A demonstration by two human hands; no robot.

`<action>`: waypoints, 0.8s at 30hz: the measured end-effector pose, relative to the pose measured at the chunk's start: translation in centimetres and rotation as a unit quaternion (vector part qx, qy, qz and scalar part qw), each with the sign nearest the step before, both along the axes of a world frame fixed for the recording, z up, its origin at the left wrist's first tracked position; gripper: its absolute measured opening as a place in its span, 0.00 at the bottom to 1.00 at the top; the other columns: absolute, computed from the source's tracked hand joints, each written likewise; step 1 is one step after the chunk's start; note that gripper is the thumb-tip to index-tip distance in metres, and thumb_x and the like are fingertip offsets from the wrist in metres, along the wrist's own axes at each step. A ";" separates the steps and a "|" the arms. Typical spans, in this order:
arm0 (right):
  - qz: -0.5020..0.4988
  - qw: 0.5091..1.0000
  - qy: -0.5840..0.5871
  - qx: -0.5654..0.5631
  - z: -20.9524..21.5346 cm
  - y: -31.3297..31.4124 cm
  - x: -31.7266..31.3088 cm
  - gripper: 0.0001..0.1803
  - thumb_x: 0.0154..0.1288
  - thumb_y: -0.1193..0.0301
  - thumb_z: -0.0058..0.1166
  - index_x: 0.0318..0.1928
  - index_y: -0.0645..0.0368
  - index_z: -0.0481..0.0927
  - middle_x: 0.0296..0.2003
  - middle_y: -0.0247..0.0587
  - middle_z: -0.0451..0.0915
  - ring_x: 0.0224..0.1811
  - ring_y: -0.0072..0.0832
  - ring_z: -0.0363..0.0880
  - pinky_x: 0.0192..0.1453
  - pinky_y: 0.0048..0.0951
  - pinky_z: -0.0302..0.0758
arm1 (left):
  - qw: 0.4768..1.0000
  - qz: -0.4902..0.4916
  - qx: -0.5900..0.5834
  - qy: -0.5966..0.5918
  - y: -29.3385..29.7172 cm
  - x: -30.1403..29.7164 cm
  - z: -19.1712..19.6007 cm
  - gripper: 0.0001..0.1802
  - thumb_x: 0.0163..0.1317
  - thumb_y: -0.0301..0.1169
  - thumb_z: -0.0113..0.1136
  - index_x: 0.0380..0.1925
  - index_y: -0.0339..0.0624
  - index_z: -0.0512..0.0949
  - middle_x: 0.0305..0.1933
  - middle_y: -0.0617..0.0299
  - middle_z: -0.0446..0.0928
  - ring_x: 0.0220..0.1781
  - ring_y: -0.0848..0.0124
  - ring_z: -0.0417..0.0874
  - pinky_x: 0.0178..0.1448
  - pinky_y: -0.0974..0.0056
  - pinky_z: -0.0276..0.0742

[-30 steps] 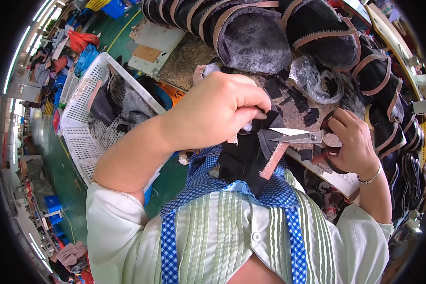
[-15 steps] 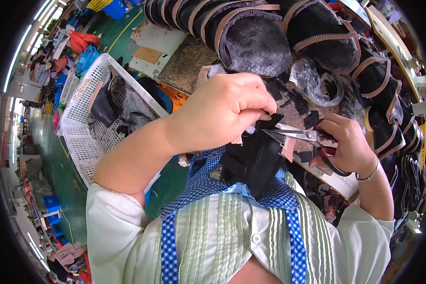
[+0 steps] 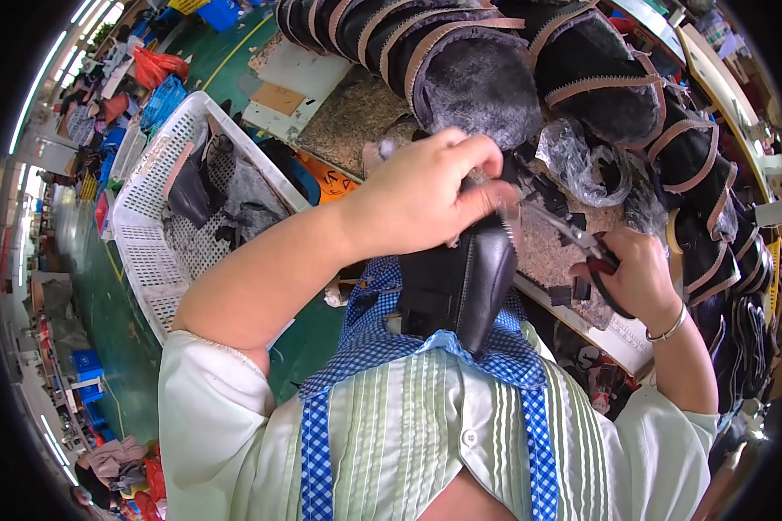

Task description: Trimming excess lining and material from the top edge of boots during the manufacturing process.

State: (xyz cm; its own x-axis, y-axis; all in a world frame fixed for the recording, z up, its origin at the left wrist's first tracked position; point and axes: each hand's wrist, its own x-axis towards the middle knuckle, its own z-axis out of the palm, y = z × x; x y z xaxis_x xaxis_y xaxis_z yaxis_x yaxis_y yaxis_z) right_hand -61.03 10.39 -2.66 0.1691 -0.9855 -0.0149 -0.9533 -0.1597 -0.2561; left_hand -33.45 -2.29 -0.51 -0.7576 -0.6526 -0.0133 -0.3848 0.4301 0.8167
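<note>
My left hand is closed on the far end of a black leather shoe upper, which lies across my lap with its near end against my blue checked apron. A strip of pale toothed trim shows beside the thumb, and motion blurs the fingertips. In my right hand is a pair of scissors with dark red and black handles. Its blades point left, toward the left thumb; their tips are blurred, so I cannot tell whether they touch the upper.
A speckled workbench carries black scraps and crumpled clear plastic. Fur-lined black uppers with pinkish-brown trim are stacked along its far and right sides. A white perforated basket at my left holds more pieces.
The upper has turned, so a smooth, shiny leather side faces up. My left hand has shifted slightly and rolled with it. The scissors have moved back to the right, away from the upper's middle.
</note>
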 end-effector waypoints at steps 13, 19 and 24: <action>0.272 0.858 -0.430 0.074 2.8 -3.1 5.8 0.30 0.40 0.69 0.78 0.45 0.65 0.79 0.47 0.44 0.81 0.51 0.33 0.79 0.56 0.31 0.72 | 0.945 -0.108 0.034 0.307 -3.7 1.8 3.3 0.13 0.56 0.14 0.59 0.42 0.34 0.77 0.41 0.61 0.81 0.43 0.73 0.82 0.49 0.68 0.79; -0.077 0.823 -0.534 -0.177 2.1 -5.2 9.6 0.23 0.57 0.78 0.65 0.53 0.67 0.71 0.45 0.39 0.80 0.47 0.22 0.77 0.55 0.23 0.71 | 0.879 0.405 -0.207 0.143 -9.1 19.3 -0.9 0.16 0.58 0.25 0.66 0.45 0.37 0.76 0.47 0.61 0.78 0.51 0.72 0.76 0.56 0.67 0.72; -0.130 0.847 -0.421 -0.298 -5.5 -15.1 9.3 0.16 0.62 0.69 0.62 0.45 0.65 0.73 0.35 0.36 0.78 0.37 0.20 0.75 0.44 0.21 0.70 | 0.812 0.569 -0.126 -0.026 -8.8 32.0 -9.2 0.22 0.49 0.35 0.73 0.40 0.33 0.77 0.40 0.55 0.79 0.42 0.66 0.78 0.48 0.62 0.75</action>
